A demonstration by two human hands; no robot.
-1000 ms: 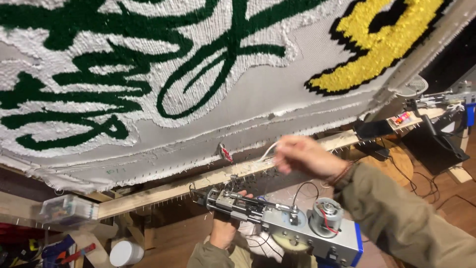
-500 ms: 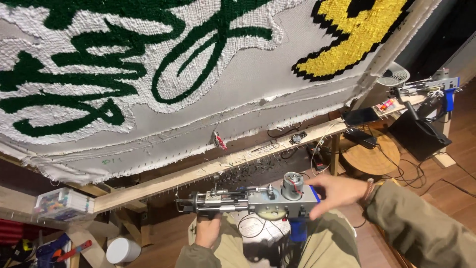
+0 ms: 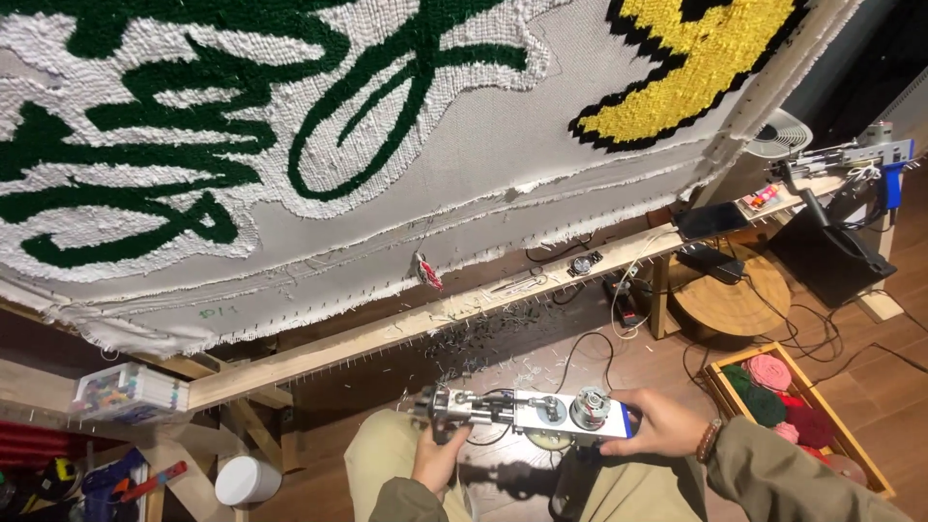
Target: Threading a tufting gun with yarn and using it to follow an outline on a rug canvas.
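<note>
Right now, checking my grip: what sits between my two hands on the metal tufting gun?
In the head view, the gun's silver body with its round motor spans from left hand to right hand.

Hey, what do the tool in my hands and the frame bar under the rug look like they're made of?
Tufting gun: mostly bare metal, judging by its silvery shine, with a blue rear part that may be plastic. The left hand and right hand hold its ends. Frame bar: pale unfinished wood, showing grain and a matte face.
</note>
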